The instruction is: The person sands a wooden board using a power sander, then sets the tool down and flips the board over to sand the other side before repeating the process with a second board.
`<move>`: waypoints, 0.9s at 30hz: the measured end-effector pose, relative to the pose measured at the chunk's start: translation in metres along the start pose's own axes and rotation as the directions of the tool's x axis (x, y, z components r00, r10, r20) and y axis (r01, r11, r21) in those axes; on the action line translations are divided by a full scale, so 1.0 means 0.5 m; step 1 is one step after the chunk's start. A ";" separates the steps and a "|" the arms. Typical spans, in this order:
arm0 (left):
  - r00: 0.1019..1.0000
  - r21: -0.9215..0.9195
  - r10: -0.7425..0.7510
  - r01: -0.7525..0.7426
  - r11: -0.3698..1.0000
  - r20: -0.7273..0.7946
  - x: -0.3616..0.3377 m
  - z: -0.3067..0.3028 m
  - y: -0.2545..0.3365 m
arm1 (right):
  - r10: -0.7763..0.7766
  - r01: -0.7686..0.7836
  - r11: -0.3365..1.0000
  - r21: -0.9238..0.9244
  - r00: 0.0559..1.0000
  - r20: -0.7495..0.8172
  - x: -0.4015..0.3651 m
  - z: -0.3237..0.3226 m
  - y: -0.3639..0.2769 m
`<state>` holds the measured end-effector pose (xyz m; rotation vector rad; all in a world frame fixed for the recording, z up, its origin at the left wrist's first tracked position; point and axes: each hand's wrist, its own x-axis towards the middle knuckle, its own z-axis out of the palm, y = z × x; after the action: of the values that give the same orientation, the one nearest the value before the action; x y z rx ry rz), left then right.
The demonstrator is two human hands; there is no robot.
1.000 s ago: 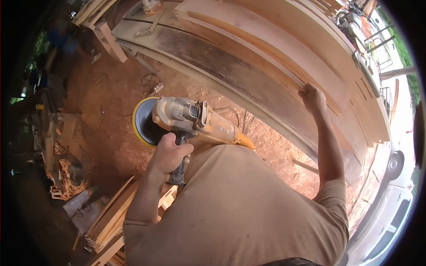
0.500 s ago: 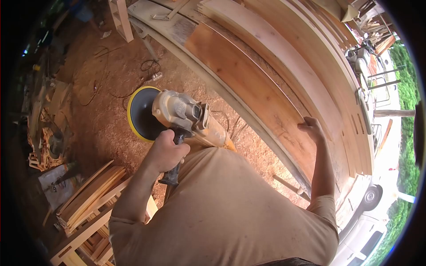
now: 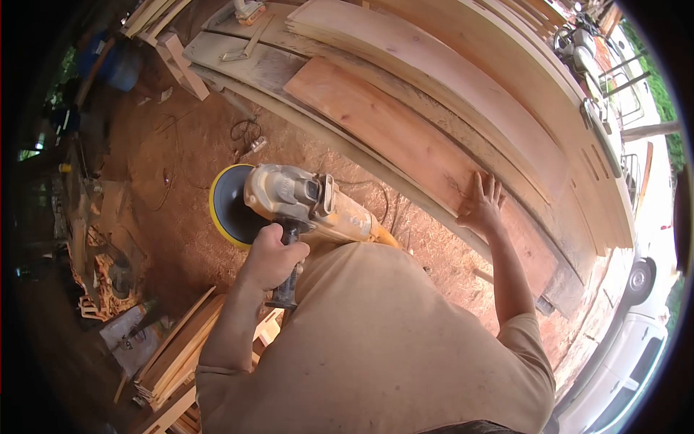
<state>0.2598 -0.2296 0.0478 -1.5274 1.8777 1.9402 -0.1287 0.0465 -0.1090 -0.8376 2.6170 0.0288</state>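
Note:
My left hand (image 3: 275, 259) is wrapped around the black side handle of a dusty yellow disc sander (image 3: 289, 192). Its round black pad (image 3: 230, 206) with a yellow rim faces left, above the floor, and the sander's body lies against my front. Fingers spread, my right hand (image 3: 483, 208) rests on a long reddish-brown board (image 3: 383, 130), near its front edge. The board lies flat on a dusty workbench (image 3: 249, 61), beside a stack of pale curved boards (image 3: 434, 79).
A cable with a socket block (image 3: 256, 145) lies on the dusty floor. Wooden planks (image 3: 177, 354) are piled at lower left. A wooden frame piece (image 3: 181, 69) stands by the bench's far end. A white vehicle (image 3: 629, 354) and a motorcycle (image 3: 582, 47) are at right.
My right hand has gone from curled fingers at the board's far edge to spread fingers on its surface. The board's near end has shifted relative to the bench. My left hand still grips the sander.

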 end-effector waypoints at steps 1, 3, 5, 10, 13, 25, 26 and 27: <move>1.000 0.020 -0.004 0.003 1.000 0.010 0.000 -0.001 0.001 | -0.046 0.046 0.999 -0.009 0.999 -0.005 0.002 -0.007 0.001; 1.000 0.037 0.014 -0.015 0.999 0.016 0.003 -0.005 0.008 | -0.122 0.121 0.992 -0.029 0.992 -0.041 -0.014 0.000 0.010; 0.999 0.050 0.032 -0.033 0.998 0.021 -0.001 -0.006 0.013 | -0.125 0.125 0.992 -0.036 0.992 -0.020 -0.020 0.003 0.017; 1.000 0.076 0.020 -0.020 0.997 0.000 -0.011 0.000 0.033 | -0.121 0.121 0.993 -0.003 0.992 -0.035 -0.030 0.010 0.033; 0.997 0.114 0.043 -0.049 0.992 0.058 -0.017 -0.004 0.049 | -0.128 0.130 0.991 0.010 0.985 -0.116 -0.063 0.024 0.028; 0.920 0.340 0.109 -0.247 0.907 0.378 0.013 0.022 0.233 | -0.698 -0.263 0.080 0.961 0.674 0.243 -0.167 0.224 -0.273; 0.910 0.426 0.117 -0.296 0.855 0.398 0.009 0.027 0.261 | -0.679 -0.260 0.041 0.965 0.701 0.218 -0.178 0.219 -0.270; 0.896 0.490 0.092 -0.321 0.810 0.435 0.019 0.014 0.279 | -0.613 -0.113 0.109 0.988 0.775 0.156 -0.198 0.182 -0.260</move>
<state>0.1640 -0.2669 0.1429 -0.7238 2.2046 1.4124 0.0508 0.0069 -0.1433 -0.5737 1.2570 -1.2648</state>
